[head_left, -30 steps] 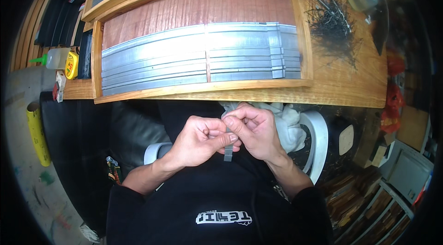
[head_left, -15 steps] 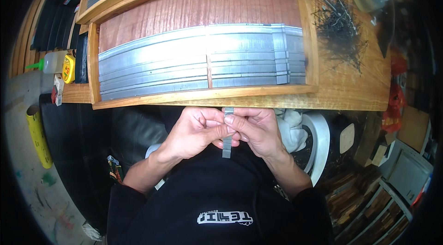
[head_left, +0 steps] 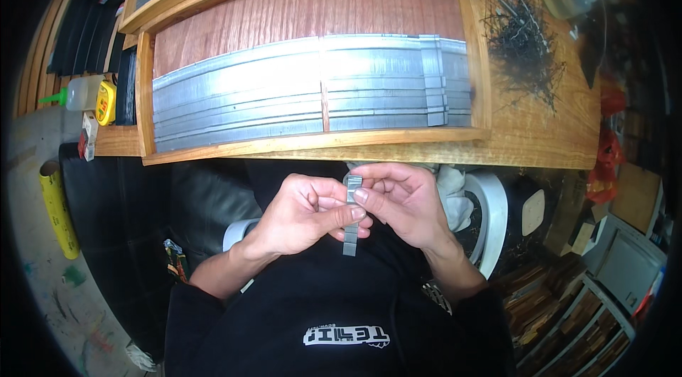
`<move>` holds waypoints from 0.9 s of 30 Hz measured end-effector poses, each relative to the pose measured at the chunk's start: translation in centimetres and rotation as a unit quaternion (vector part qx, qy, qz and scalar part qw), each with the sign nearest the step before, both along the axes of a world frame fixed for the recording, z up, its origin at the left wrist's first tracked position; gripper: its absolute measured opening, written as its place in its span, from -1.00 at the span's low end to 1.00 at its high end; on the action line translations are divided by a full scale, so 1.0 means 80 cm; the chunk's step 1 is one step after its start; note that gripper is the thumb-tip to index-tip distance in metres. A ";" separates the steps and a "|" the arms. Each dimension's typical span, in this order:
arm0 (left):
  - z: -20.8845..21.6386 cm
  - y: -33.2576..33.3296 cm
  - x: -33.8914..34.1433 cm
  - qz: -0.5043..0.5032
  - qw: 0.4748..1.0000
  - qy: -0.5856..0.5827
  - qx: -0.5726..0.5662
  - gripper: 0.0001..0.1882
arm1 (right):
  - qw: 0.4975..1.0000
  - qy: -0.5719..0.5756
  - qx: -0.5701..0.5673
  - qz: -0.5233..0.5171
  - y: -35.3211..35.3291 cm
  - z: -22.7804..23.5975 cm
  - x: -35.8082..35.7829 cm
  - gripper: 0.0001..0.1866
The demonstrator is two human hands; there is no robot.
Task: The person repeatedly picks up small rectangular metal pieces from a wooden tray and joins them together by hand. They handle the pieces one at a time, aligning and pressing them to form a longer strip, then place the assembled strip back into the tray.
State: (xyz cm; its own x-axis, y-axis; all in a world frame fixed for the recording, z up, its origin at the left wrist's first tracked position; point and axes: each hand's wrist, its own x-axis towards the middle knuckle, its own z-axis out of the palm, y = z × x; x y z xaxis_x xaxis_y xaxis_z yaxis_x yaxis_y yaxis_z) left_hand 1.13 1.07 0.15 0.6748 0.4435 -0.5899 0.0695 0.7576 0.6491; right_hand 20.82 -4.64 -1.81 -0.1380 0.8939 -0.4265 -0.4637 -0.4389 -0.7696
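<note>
A narrow grey metallic strip (head_left: 350,245) made up of short flat segments hangs upright between my hands, just off the table's front edge. My left hand (head_left: 302,214) pinches its middle between thumb and fingers. At the upper end, my right hand (head_left: 405,205) has its thumb on the strip's face and its fingers behind. Some of the strip is hidden by the fingertips. Beyond my hands stands a shallow wooden tray (head_left: 312,140) with rows of flat silvery strips (head_left: 245,93). A short segmented column (head_left: 434,86) lies across the rows near the tray's right end.
Right of the tray, a tangle of thin dark wires (head_left: 526,47) lies on the wooden table (head_left: 529,143), near a squeeze bottle (head_left: 568,1). At left are a yellow tape measure (head_left: 106,103) and a green-tipped bottle (head_left: 82,94). A white curved chair arm (head_left: 490,214) is at right.
Both hands have come slightly down from the table edge with the strip, whose lower end now hangs lower. My right hand has shifted a little to the right, showing more of the upper end.
</note>
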 end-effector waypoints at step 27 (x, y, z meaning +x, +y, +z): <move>0.001 -0.023 -0.002 0.018 1.000 -0.011 -0.004 -0.87 | 0.998 -0.036 0.035 -0.024 -0.019 0.001 -0.005 -0.82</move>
State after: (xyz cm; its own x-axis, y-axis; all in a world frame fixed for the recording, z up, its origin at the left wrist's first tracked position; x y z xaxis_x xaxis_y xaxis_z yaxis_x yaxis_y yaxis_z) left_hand 1.00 -0.78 0.25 0.6707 0.4632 -0.5794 0.0275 0.7650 0.6434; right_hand 20.38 -6.17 -1.70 -0.0650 0.9270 -0.3693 -0.4248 -0.3606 -0.8304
